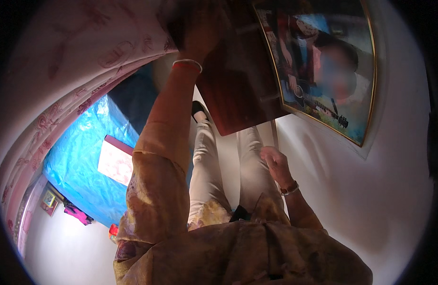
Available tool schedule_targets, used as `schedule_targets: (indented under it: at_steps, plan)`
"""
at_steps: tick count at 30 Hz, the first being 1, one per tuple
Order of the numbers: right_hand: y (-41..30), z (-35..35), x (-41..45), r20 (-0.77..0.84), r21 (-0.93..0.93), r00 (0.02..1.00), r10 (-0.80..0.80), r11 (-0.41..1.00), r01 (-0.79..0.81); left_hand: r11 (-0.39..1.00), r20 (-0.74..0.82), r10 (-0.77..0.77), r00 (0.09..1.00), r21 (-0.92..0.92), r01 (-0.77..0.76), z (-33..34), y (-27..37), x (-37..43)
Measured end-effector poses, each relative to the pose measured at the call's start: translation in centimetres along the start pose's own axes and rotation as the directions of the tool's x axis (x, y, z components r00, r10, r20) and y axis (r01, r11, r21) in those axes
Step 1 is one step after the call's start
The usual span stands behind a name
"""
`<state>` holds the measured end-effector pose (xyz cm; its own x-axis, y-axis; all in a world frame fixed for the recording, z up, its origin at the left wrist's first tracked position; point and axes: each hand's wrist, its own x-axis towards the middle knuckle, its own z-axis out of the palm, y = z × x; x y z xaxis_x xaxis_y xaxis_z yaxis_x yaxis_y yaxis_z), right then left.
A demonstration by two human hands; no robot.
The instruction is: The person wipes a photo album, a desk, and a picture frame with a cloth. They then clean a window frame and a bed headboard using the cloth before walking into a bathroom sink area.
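Observation:
My left hand [201, 32] reaches up to the top of the picture, by a dark reddish-brown wooden cabinet or board [236, 89]. It lies in deep shadow, so its fingers and whatever they touch cannot be made out. A white band and a red string circle that wrist. Low on the right, beside my leg in light trousers, hangs my right hand [276, 162] with its fingers curled; whether it holds anything is unclear. A bracelet [290, 188] is on that wrist. A gold-framed picture [368, 117] showing a guitar is on the white wall, right of the wood.
A pink patterned curtain [44, 124] sweeps along the left. Beyond it, blue plastic sheeting [80, 171] covers a flat surface bearing a pale box or book [115, 160]. Small framed pictures [50, 201] and a pink cloth [76, 213] are at the lower left.

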<state>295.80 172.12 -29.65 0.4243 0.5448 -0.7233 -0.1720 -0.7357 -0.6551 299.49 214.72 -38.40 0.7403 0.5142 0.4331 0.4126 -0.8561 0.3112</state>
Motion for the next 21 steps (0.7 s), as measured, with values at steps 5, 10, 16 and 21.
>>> schedule_targets:
  at_steps: [5,10,16,21]
  plan:
    - [1.4,0.3,0.0,0.014,0.029,0.999,0.036,0.999,-0.037,0.979,0.169,-0.156,0.973,-0.105,0.175,0.8,1.9,-7.4]
    - [2.8,-1.0,-0.1,0.056,-0.210,0.989,-0.138,0.967,0.147,0.980,0.503,-0.016,0.864,-0.164,0.113,-4.2,10.5,-20.4]
    - [2.7,-1.9,-0.7,0.092,-0.125,0.994,0.062,0.991,-0.050,0.999,0.204,-0.041,0.978,-0.025,0.047,-2.3,2.3,-14.2]
    - [4.3,-0.2,-0.9,0.024,0.099,0.995,0.100,0.990,-0.102,0.988,-0.032,-0.132,0.991,0.073,0.134,0.5,1.9,-8.3]
